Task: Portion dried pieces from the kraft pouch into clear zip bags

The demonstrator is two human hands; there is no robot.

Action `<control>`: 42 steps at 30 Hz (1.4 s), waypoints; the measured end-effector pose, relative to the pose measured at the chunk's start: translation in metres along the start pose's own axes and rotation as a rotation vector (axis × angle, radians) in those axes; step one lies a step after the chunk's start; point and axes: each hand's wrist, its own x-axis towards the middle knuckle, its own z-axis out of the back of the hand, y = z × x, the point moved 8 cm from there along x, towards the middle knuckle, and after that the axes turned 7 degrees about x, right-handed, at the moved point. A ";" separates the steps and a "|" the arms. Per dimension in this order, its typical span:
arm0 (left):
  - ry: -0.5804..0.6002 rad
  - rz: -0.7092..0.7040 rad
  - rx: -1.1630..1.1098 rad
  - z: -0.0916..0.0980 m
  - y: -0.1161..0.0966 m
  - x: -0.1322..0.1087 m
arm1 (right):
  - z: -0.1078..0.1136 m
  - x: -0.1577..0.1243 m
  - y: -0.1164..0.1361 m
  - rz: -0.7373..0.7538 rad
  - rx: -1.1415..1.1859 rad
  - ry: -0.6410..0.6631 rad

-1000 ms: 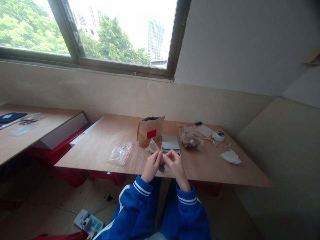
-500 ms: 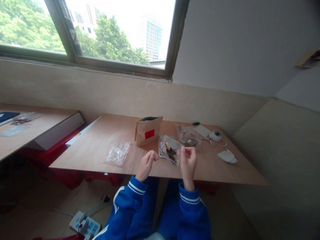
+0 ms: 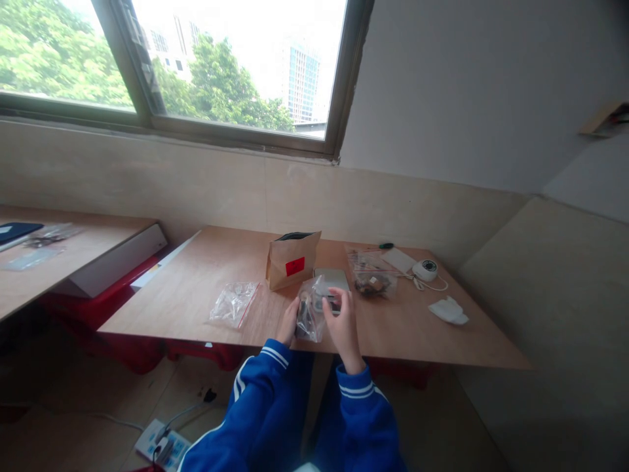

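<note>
My left hand [image 3: 289, 322] is wrapped round the left side of a clear plastic bag [image 3: 310, 324] with dark pieces in it, held up near the table's front edge. At the bag's right side is my right hand [image 3: 344, 324], its thumb and fingers curved and apart. I cannot tell whether its thumb touches the plastic. Just behind the hands lies a flat silver device [image 3: 337, 278] that looks like a small scale, partly covered by the right hand. A brown paper pouch [image 3: 280, 259] with a red label stands open at the top, behind the left hand.
An empty-looking zip bag [image 3: 233, 303] lies on the left of the wooden table [image 3: 181, 282]. Bags of dark pieces [image 3: 371, 282], a white round device with a cable [image 3: 425, 268], a green-handled tool [image 3: 386, 246] and a crumpled tissue [image 3: 448, 310] lie to the right.
The bag has moved off the silver device towards me and to the left. My left hand has taken hold of it. My right hand has shifted left, its pinch loosened.
</note>
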 end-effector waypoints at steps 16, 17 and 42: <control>-0.241 -0.173 0.340 0.040 0.012 0.037 | -0.088 0.039 -0.091 -0.224 0.067 0.399; -0.241 -0.175 0.353 0.040 0.012 0.037 | -0.092 0.041 -0.094 -0.234 0.102 0.413; -0.237 -0.210 0.445 0.041 0.018 0.043 | -0.116 0.026 -0.105 -0.337 0.165 0.714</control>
